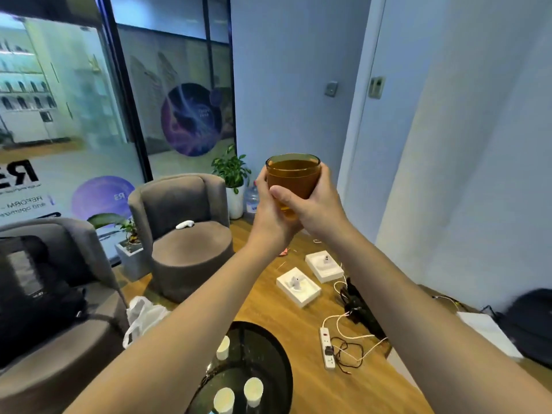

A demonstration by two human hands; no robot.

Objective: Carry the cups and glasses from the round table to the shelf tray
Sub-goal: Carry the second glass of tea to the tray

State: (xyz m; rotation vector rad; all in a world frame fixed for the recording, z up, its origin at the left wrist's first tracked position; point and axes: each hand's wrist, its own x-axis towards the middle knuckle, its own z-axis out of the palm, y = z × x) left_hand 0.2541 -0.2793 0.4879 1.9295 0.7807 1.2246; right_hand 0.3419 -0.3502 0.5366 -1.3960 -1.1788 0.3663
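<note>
Fingers of both hands were wrapped around a glass (293,177) of amber drink, held up at arm's length, well above the round table (268,354). The left hand (270,213) cupped the left side and base, its fingers curled behind the glass; the right hand (313,204) clamped the right side, thumb (286,195) laid across the front. The glass looked nearly full, so it was probably fairly heavy and quick to slosh if tilted. Being smooth and breakable, it seemed best gripped low on the wall with a palm under the base, kept upright. Three paper cups (253,392) stood on the table below, likely light and easily crushed, better pinched gently near the rim. No shelf tray was in view.
</note>
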